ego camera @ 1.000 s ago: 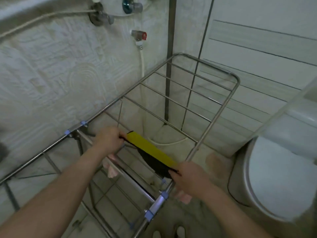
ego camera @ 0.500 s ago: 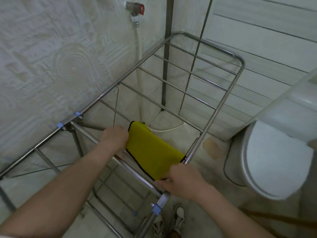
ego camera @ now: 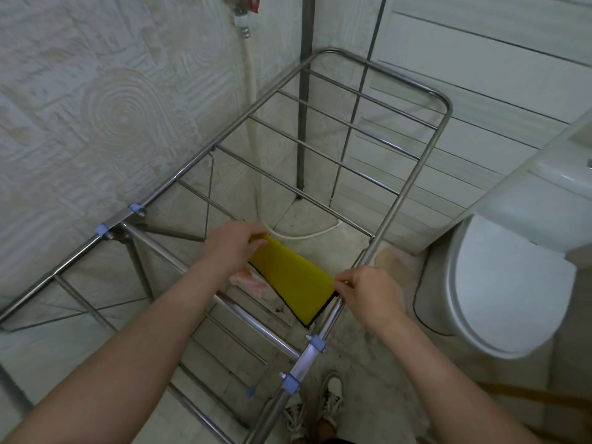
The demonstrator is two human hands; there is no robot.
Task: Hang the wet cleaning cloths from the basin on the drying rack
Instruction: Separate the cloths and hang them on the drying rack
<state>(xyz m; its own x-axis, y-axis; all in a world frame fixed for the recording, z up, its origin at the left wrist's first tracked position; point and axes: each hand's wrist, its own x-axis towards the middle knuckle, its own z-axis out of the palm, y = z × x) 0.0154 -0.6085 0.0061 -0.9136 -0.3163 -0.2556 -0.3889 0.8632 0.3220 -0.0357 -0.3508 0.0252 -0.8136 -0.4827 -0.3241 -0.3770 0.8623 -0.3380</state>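
A yellow cleaning cloth (ego camera: 291, 278) with a dark edge hangs over a rail of the steel drying rack (ego camera: 413, 184), near its right side bar. My left hand (ego camera: 232, 248) holds the cloth's far left corner with fingers curled round it. At the near right corner, my right hand (ego camera: 368, 291) pinches the cloth beside the side bar. A pinkish cloth (ego camera: 248, 280) shows partly below the yellow one, under my left wrist. The basin is out of sight.
A white toilet (ego camera: 499, 283) stands close on the right. A patterned wall lies to the left, with a tap (ego camera: 243, 4) and a white hose (ego camera: 253, 129) running down to the floor. My shoes (ego camera: 330, 398) show under the rack's near end.
The cloth now drapes further down over the rail. My right hand has shifted from on top of the cloth's near edge to pinching its right corner. The camera has tilted down.
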